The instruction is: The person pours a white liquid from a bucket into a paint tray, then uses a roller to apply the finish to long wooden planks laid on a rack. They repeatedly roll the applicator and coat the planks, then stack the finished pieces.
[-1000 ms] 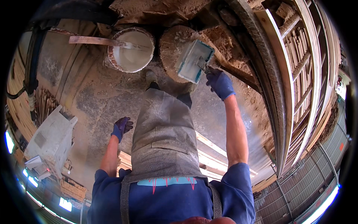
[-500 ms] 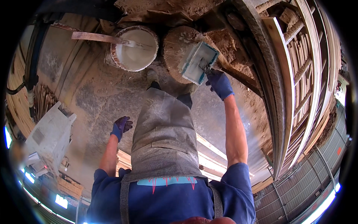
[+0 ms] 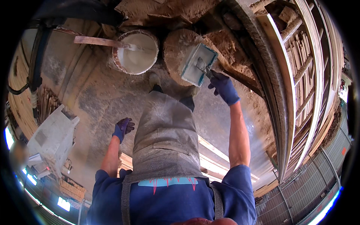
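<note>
My right hand [image 3: 225,90], in a blue-purple glove, is closed round the handle of a putty knife [image 3: 205,66]. Its grey blade, smeared with white, dips inside a rectangular tray [image 3: 214,57] with a teal rim and white paste in it. The tray rests tilted on a round, paste-stained wooden top [image 3: 173,56]. My left hand [image 3: 123,129], gloved alike, hangs at my left side, fingers loosely bent and apart, holding nothing. Left of the round top stands a bucket [image 3: 117,56] of white paste, a wooden stick [image 3: 95,41] leaning in it.
Long boards and a rack of timber [image 3: 287,75] rise along the right. A pale grey machine [image 3: 52,131] stands at the left. More planks [image 3: 212,161] lie behind me. Sawdust is heaped beyond the round top, and a dusty floor [image 3: 101,101] stretches around my feet.
My right hand has drawn slightly back toward me, and the putty knife's blade shows more clearly over the tray. The left hand hangs nearly as before.
</note>
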`<state>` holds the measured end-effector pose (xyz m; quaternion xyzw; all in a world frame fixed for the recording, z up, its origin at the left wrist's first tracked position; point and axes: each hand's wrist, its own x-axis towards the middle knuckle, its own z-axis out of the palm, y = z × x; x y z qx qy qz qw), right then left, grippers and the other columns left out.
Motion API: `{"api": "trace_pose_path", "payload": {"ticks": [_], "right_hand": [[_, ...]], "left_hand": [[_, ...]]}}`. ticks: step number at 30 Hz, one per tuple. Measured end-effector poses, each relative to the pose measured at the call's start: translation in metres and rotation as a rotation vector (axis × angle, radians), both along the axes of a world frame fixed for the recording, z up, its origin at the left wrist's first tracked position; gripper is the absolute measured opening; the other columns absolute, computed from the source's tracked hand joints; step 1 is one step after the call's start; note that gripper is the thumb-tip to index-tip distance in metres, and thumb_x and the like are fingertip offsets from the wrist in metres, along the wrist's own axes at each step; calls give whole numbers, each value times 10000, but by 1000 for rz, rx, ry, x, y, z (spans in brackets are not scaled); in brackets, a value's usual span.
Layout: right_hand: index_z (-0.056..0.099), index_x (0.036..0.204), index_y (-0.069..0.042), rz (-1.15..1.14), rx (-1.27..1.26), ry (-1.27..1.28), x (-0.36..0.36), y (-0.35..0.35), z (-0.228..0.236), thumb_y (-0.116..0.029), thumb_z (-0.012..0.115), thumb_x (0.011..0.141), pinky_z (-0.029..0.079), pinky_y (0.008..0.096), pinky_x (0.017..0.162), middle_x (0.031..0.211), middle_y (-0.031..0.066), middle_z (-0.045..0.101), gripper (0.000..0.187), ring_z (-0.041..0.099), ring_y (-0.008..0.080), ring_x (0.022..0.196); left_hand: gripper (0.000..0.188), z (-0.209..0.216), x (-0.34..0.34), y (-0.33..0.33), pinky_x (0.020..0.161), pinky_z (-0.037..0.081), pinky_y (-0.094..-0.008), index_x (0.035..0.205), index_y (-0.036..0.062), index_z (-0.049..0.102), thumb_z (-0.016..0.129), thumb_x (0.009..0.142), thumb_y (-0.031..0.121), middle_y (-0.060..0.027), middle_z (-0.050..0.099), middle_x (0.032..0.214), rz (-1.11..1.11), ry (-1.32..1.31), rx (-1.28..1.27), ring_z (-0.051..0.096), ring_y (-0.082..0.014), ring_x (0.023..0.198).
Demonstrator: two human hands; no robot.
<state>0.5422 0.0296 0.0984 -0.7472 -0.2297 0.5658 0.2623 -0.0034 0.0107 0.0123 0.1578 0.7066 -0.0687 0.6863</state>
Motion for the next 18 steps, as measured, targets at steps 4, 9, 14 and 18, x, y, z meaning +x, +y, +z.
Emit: {"api": "trace_pose_path", "payload": {"ticks": [4,9,14,18], "right_hand": [[596,1210,-5,18,40,30,11,-17,56,-239,549,912,388,208,477,814,74,688,382,540,77,549],[615,1168,-1,-171,189,139,30,-52,147,-290,608,887,380,201,472,797,77,684,403,531,73,529],[621,1137,12,-342,429,11,107,-84,241,-279,629,898,395,205,475,779,95,679,377,533,80,527],[625,1145,-10,-375,462,-218,229,-99,278,-307,558,934,387,209,479,794,89,689,370,526,85,527]], "left_hand": [[380,-3,-5,0,627,510,-322,1166,112,614,543,938,407,-119,706,981,-7,-5,-2,666,-199,716],[371,-4,20,17,613,520,-336,1134,104,622,559,927,406,-131,704,945,-92,34,-26,668,-232,698],[330,-28,25,30,556,502,-330,1109,69,605,555,919,335,-120,684,890,83,-130,29,648,-231,644],[341,-9,72,7,497,450,-336,1108,99,591,548,912,375,-104,665,815,95,-9,72,611,-232,576]]}}
